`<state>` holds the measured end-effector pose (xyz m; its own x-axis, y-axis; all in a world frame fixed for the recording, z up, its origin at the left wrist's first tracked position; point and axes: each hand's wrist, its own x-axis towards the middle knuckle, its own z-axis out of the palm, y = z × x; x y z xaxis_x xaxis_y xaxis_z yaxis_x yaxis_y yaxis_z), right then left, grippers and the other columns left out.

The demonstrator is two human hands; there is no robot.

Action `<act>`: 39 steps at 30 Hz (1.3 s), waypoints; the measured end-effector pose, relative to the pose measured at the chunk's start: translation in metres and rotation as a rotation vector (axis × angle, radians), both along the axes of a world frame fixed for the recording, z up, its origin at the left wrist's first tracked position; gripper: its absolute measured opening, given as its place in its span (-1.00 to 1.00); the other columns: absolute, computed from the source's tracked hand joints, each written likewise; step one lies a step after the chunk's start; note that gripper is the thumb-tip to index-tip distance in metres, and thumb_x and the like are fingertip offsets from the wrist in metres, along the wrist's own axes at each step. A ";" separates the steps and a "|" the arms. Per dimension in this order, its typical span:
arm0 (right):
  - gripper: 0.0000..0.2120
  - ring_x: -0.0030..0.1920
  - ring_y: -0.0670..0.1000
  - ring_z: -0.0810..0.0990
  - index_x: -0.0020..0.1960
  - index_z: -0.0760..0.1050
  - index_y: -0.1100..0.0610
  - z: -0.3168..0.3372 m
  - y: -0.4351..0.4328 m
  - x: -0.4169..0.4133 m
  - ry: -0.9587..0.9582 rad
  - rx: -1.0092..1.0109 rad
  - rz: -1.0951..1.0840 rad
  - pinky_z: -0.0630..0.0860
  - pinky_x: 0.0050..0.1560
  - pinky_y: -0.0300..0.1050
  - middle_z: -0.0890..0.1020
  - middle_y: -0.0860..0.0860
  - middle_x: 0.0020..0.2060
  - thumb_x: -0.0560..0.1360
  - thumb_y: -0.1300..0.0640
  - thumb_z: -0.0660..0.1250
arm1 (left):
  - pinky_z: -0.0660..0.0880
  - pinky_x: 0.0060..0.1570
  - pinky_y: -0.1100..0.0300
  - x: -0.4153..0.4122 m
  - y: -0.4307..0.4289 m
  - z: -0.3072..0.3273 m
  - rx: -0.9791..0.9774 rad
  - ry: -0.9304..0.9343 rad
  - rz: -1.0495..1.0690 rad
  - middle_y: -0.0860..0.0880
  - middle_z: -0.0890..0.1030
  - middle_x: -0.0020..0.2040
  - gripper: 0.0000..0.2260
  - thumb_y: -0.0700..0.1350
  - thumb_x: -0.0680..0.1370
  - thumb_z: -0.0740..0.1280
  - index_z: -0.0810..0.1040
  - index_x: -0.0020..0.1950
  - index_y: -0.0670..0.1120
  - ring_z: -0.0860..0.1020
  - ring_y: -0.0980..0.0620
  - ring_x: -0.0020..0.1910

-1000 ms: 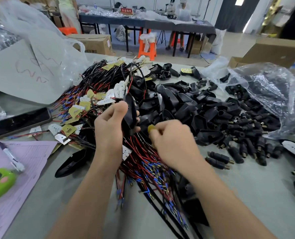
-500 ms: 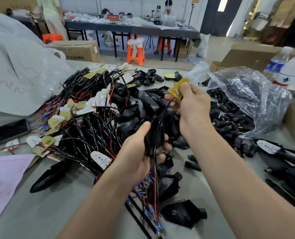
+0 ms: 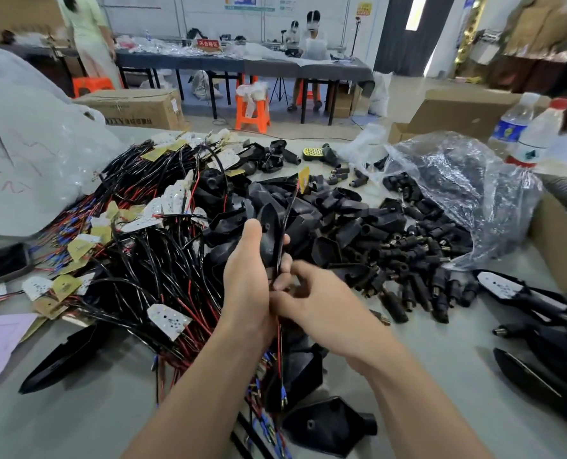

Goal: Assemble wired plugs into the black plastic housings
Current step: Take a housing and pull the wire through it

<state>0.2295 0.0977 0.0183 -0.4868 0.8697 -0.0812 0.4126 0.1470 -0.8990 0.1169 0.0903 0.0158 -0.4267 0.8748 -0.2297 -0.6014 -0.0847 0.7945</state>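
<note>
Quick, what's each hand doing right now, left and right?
Left hand: grips a black housing.
Right hand: fingers curled, pinching the wire just below that housing.

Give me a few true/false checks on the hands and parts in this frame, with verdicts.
1. The left hand grips a black housing. True.
2. The right hand is open and empty. False: it pinches the wires just below the housing.
3. A yellow board sits at the far end of the held wires. True.
4. The clear plastic bag lies left of the hands. False: it lies to the right, with black plugs spilling from it.
</note>
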 end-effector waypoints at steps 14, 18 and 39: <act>-0.74 -0.36 0.04 0.54 -0.22 0.67 0.11 -0.002 0.023 0.033 0.591 0.056 -0.225 0.44 -0.41 -0.23 0.65 0.13 -0.34 0.56 0.37 0.36 | 0.66 -0.24 0.14 -0.014 -0.002 -0.008 0.080 0.188 -0.125 -0.18 0.73 -0.11 -0.57 0.06 0.75 0.11 0.65 0.09 -0.21 0.71 -0.07 -0.23; -0.66 -0.35 0.02 0.65 -0.23 0.68 0.06 0.001 0.024 0.032 0.750 0.061 -0.243 0.58 -0.32 -0.21 0.69 0.13 -0.31 0.58 0.40 0.32 | 0.62 -0.22 0.21 -0.013 -0.005 -0.012 0.022 0.494 -0.299 -0.15 0.74 -0.13 -0.58 0.16 0.60 0.25 0.72 -0.07 -0.14 0.69 -0.03 -0.21; -0.91 -0.35 0.04 0.68 -0.05 0.56 0.33 -0.014 0.022 0.033 0.784 -0.062 -0.358 0.62 -0.31 -0.20 0.71 0.19 -0.29 0.61 0.37 0.30 | 0.66 -0.19 0.14 -0.005 -0.008 -0.013 0.034 0.454 -0.376 -0.13 0.74 -0.07 -0.73 0.00 0.69 0.30 0.76 0.01 -0.08 0.71 -0.03 -0.11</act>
<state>0.2629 0.1198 0.0048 -0.1198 0.9866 0.1108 -0.3184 0.0675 -0.9456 0.1115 0.0823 0.0027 -0.1345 0.9887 -0.0656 -0.1950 0.0385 0.9801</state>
